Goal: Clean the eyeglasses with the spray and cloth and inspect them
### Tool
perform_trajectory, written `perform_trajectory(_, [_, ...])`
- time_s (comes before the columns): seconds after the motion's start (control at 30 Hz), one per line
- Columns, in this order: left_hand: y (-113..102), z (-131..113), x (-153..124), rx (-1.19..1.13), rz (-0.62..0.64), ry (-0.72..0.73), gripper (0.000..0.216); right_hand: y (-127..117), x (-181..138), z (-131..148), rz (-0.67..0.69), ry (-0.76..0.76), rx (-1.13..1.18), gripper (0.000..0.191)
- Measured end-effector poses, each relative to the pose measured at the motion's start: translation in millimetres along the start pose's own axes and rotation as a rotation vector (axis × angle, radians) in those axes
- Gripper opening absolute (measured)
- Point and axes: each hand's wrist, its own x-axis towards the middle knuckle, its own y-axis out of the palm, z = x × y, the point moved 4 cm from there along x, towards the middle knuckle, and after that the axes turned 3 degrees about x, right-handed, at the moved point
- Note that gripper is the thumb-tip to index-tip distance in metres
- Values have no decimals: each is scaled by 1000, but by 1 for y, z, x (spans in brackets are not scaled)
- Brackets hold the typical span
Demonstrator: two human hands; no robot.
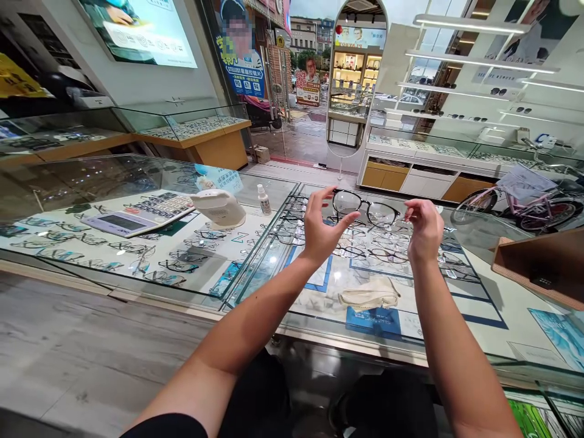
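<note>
At the far left, rows of spectacle frames (pixel 130 246) lie beneath the glass of the display bench (pixel 314 304). A large-button calculator (pixel 141 213) rests on top of it. Next comes a white device (pixel 219 207) whose use I cannot tell, and just to its right a small spray bottle (pixel 263 201) stands upright with nobody touching it.

The left hand (pixel 322 225) has its grip closed on one end of the dark-rimmed eyeglasses (pixel 366 205), thumb below and fingers above, beside the outer rim. The eyeglasses are up in the air between the two hands, over the right-hand part of the bench, with a lens visible in each rim. Judging by this, the picking up is done, while setting them down is not.

Below them, a crumpled cream cloth (pixel 369 294) lies on the glass, partly over a blue card (pixel 374 321); it is in neither hand, so no wiping is under way. The right hand (pixel 425 231) has its fingers pinched together at the other end of the eyeglasses, seemingly on the temple, though the exact contact is too small to tell. Farther right, a brown tray-like stand (pixel 538 267) sits near the bench's end.
</note>
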Motion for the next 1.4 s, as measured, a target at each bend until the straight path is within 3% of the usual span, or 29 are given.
perform_trajectory(0.17, [-6,11,2,-29,-130,-89,72,24,-28,5,133,-260,-370,48])
perform_trajectory(0.33, [-3,8,1,-70,-126,-58,70,42,-48,5,217,-311,-522,45])
perform_trajectory(0.7, [0,1,-2,-71,-64,-44,70,33,-46,19,-7,-397,-485,33])
perform_trajectory(0.97, [-4,-4,-4,-43,-121,-112,72,38,-50,20,123,-343,-422,49])
perform_trajectory(1.4, [-10,-12,-3,-36,-163,-23,72,39,-56,32,39,-313,-446,50])
